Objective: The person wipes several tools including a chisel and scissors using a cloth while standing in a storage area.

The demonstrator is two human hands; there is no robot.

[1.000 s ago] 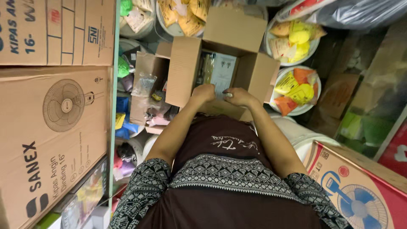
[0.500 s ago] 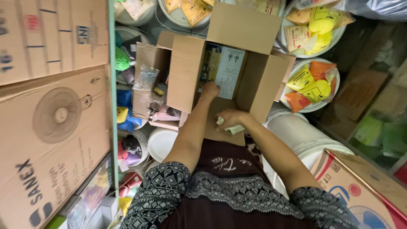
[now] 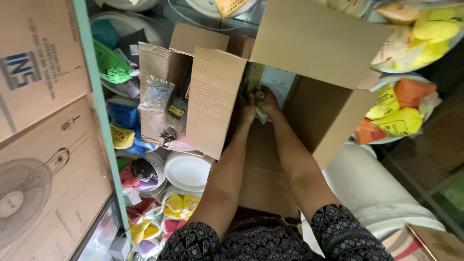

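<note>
An open brown cardboard box (image 3: 215, 99) stands in front of me with its flaps up. Both my forearms reach down into it. My right hand (image 3: 268, 100) is closed around a small pale crumpled packet (image 3: 261, 116) deep inside the box, in front of a light printed sheet (image 3: 277, 85). My left hand (image 3: 247, 108) is right beside it and touches the same spot. Shadow and the left flap partly hide its fingers, and I cannot tell their grip.
A smaller open carton (image 3: 159, 63) with clear bags of hardware (image 3: 157, 92) stands left of the box. White plates (image 3: 187, 170) sit below it. A white bucket (image 3: 372, 188) stands at right. Bowls of yellow and orange packets (image 3: 398, 113) and large fan cartons (image 3: 43, 169) crowd the sides.
I have leaned in closer to the box. Both hands have moved from its near edge deeper inside, the right hand carrying the pale packet with it.
</note>
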